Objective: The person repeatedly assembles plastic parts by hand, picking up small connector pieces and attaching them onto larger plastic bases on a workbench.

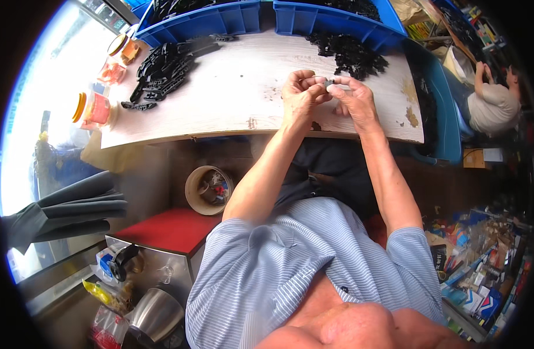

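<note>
Both hands meet above the right half of the pale wooden table (220,110). My left hand (302,96) pinches one side of a small dark grey part (329,83) between thumb and fingertips. My right hand (355,103) grips the other side, its thumb and forefinger closed on it. The fingers cover most of the part, so its exact kind does not show. Just beyond my right hand lies a heap of small black plastic pieces (360,60). At the table's left is a pile of longer black plastic parts (165,67).
Two blue bins (206,22) with black parts line the table's far edge. Jars with orange lids (93,109) stand at the left edge. A teal tub (450,131) is beside the right edge. Below sits a round bucket (192,192). Another person (493,107) works at far right.
</note>
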Tool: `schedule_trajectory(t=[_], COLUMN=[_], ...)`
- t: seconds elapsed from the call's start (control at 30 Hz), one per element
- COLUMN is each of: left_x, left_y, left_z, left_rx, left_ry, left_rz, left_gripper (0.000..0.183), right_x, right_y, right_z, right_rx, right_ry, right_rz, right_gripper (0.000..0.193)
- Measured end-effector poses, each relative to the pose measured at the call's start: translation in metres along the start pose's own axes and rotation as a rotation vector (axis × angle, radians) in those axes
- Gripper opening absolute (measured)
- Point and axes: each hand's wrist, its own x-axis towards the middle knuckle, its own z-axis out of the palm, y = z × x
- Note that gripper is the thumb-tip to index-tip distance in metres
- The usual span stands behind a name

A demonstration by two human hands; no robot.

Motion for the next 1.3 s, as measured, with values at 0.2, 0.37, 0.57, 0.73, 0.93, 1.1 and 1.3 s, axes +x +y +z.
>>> schedule_trajectory(t=[0.2, 0.37, 0.57, 0.73, 0.93, 1.1, 1.3], left_x=[-0.002, -0.010, -0.014, -0.012, -0.013, -0.008, 0.002], left_y=[0.001, 0.002, 0.154, 0.222, 0.194, 0.160, 0.123], left_z=[-0.003, -0.022, -0.160, -0.243, -0.208, -0.179, -0.136], left_rx=[0.010, 0.564, 1.627, 2.096, 2.052, 2.003, 1.936], left_ry=[-0.018, -0.060, 0.612, 0.546, 0.314, 0.140, 0.020], left_rz=[-0.008, 0.258, 1.077, 1.018, 0.989, 1.019, 0.958], left_gripper=[0.040, 0.031, 0.035, 0.023, 0.025, 0.026, 0.032], right_x=[-0.002, -0.004, -0.004, -0.001, -0.002, -0.002, -0.003], right_y=[-0.001, 0.010, 0.013, 0.010, 0.011, 0.011, 0.012], right_z=[0.009, -0.007, -0.007, -0.003, -0.003, 0.000, -0.001], right_rx=[-0.039, -0.009, 0.109, 0.120, 0.128, 0.137, 0.142], right_ry=[0.043, 0.051, 0.039, 0.057, 0.088, 0.091, 0.103], right_rz=[0.011, -0.023, -0.069, -0.084, -0.096, -0.100, -0.112], right_gripper=[0.029, 0.019, 0.020, 0.017, 0.017, 0.016, 0.014])
